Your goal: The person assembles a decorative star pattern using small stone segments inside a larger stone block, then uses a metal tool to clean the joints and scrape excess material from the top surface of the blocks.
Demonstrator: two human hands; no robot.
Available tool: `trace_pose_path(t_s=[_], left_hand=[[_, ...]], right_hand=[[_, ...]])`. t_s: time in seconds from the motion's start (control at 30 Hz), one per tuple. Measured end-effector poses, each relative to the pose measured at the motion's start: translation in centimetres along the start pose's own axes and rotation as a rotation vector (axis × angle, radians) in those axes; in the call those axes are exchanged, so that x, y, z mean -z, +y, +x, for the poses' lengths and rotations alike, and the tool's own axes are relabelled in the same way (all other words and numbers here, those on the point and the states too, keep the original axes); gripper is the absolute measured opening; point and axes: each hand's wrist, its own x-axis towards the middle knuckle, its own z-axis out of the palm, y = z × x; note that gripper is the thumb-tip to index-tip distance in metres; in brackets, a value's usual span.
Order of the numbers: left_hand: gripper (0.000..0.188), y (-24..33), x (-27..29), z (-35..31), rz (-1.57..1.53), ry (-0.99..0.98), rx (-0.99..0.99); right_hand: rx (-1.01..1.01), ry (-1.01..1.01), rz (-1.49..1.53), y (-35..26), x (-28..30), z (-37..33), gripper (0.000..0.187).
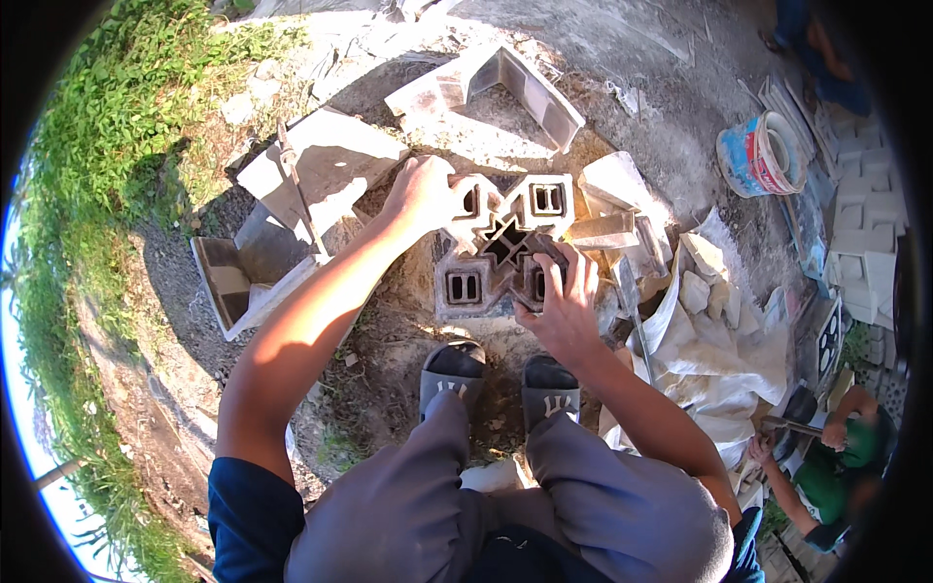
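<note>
A grey openwork block point(467, 261) lies in front of my feet, with a star-shaped opening in its middle and a slotted rectangular hole in each visible corner section. My left hand point(425, 190) is closed on its far left corner, the fingertips partly hidden from view. At the near right corner, my right hand point(567, 303) bends its fingers over the block's edge and grips it. Pale angled plates surround the block: a bent one point(539, 95) beyond it, an L-shaped one point(229, 280) to the left, and smaller pieces point(614, 185) to the right.
A rusty rod point(299, 194) leans among the left plates. A white sack point(714, 364) with broken lumps lies to the right, below a blue and red bucket point(761, 155). Stacked pale blocks point(863, 223) line the far right. Another person point(836, 466) holds a tool at lower right.
</note>
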Motion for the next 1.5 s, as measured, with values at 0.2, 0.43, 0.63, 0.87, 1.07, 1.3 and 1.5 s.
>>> trace_pose_path(t_s=[0.2,0.43,0.63,0.87,1.07,1.3,1.5], left_hand=[[0.052,0.2,-0.7,-1.0,-0.042,0.249,-0.176],[0.055,-0.1,-0.7,0.2,-0.003,0.206,-0.171],[0.055,-0.4,-0.6,0.3,-0.019,0.289,-0.202],[0.050,-0.6,-0.6,0.3,-0.005,0.211,-0.146],[0.047,-0.9,-0.3,0.5,-0.060,0.161,-0.138],[0.044,-0.5,0.0,0.4,-0.087,0.118,-0.121],[0.042,-1.2,-0.8,-0.1,-0.020,0.177,-0.171]], right_hand=[[0.083,0.059,-0.087,0.2,0.4,0.2,0.084],[0.016,0.040,0.009,-0.1,0.0,0.2,0.080],[-0.031,-0.003,0.034,-0.3,0.2,0.4,0.078],[-0.035,-0.003,0.037,-0.3,0.0,0.3,0.080],[-0.027,-0.009,0.084,0.1,-0.4,0.2,0.081],[-0.028,-0.009,0.202,0.3,-0.1,0.3,0.080],[0.024,0.018,0.042,-0.3,0.5,0.0,0.082]])
